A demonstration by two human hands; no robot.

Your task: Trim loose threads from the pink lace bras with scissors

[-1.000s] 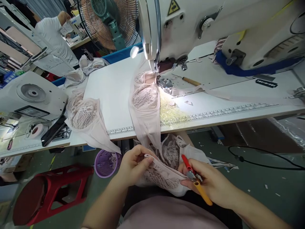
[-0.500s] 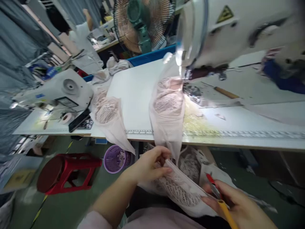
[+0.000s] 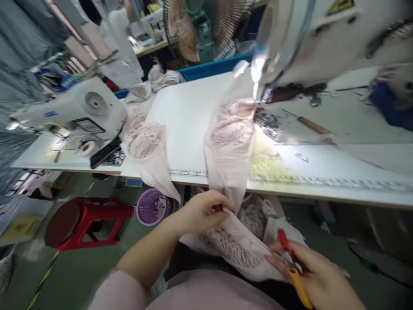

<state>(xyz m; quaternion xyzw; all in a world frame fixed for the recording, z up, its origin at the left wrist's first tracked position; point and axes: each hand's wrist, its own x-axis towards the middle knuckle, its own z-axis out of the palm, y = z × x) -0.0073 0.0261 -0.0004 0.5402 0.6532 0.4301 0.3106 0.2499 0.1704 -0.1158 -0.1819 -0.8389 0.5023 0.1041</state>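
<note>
My left hand is closed, pinching the upper left end of a pale pink lace garment piece above my lap. My right hand grips a small tool with a red end, a metal middle and a yellow handle; its exact kind is unclear. Thumb and fingertips of that hand also pinch the right end of the lace edge, which runs taut between both hands. Another lace bra piece lies under the sewing machine head and drapes over the table edge near my left hand.
More lace pieces lie by a second sewing machine at left. A wooden-handled awl rests on the white table. Below stand a purple basket and a red stool. A fan stands behind.
The view has shifted slightly, so the bench appears a little higher at left. Both hands keep hold of the lace, and the tool stays in the right hand, now turned more upright.
</note>
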